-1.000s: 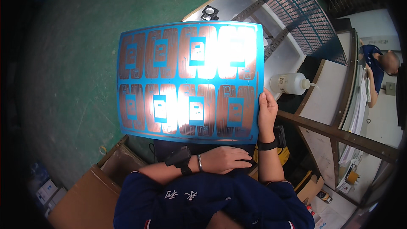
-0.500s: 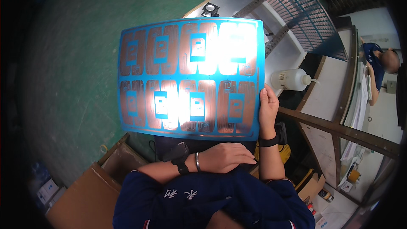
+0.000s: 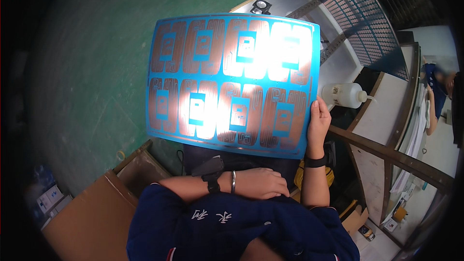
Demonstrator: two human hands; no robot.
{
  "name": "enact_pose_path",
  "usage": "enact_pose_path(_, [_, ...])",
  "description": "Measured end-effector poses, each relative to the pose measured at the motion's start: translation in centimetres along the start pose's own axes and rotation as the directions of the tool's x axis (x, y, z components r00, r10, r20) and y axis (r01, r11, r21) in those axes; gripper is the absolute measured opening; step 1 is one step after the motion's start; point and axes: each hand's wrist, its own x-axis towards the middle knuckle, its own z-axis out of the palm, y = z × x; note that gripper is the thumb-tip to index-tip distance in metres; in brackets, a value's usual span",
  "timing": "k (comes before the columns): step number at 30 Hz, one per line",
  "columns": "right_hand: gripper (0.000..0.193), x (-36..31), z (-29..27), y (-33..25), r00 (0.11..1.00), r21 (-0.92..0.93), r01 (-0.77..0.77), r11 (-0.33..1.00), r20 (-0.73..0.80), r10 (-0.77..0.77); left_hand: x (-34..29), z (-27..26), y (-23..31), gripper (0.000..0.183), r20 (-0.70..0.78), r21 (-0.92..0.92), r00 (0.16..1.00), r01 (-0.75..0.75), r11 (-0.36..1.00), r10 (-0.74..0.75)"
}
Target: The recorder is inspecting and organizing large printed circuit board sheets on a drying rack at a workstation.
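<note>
A blue flexible circuit sheet with two rows of copper-coloured patterns is held up in front of me, glare washing out part of its face. My right hand grips its right edge, thumb on the near face; the other fingers are mostly behind it. Below the sheet, my left hand lies across my body, fingers loosely bent, palm down, with nothing seen in it. It is apart from the sheet. The left wrist carries a metal bangle and a dark strapped device; a black band circles the right wrist.
Right of the sheet lies a white squeeze bottle with a thin spout. Behind stand a folding magnifier and a large patterned panel. A cardboard box is at lower left. Another person is at far right.
The sheet and right hand appear shifted right in view, along with the surroundings, and the sheet tilts slightly more. The left hand's fingers are more bent.
</note>
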Motion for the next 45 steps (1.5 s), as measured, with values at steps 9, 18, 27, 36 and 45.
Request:
enact_pose_path(9, [0.030, 0.3, 0.1, 0.1, 0.999, -0.002, -0.009, 1.000, 0.044, 0.009, -0.3, -0.4, 0.0, 0.024, 0.051, 0.016, 0.997, 0.052, 0.999, -0.053])
enact_pose_path(18, [0.032, 0.2, -0.6, 0.2, 1.000, -0.136, 0.017, 0.991, -0.015, -0.020, -0.5, -0.5, 0.3, 0.024, 0.109, -0.008, 0.982, 0.158, 0.987, -0.156])
enact_pose_path(27, [0.035, 0.2, -1.4, 0.7, 0.999, -0.205, 0.045, 0.978, -0.001, -0.047, -0.8, 0.2, -0.3, 0.023, -0.003, -0.040, 0.998, 0.062, 0.997, -0.062])
enact_pose_path(36, [0.036, -0.5, -1.7, 1.2, 0.998, -0.157, 0.070, 0.985, 0.007, -0.070, -0.8, -0.1, -1.1, 0.020, -0.252, 0.034, 0.967, 0.027, 0.999, -0.018])
enact_pose_path(45, [0.036, -1.6, 0.1, -0.2, 0.995, -0.097, 0.099, 0.990, -0.023, -0.101, -1.0, 0.9, -2.4, 0.026, -0.328, 0.112, 0.944, 0.089, 0.990, -0.047])
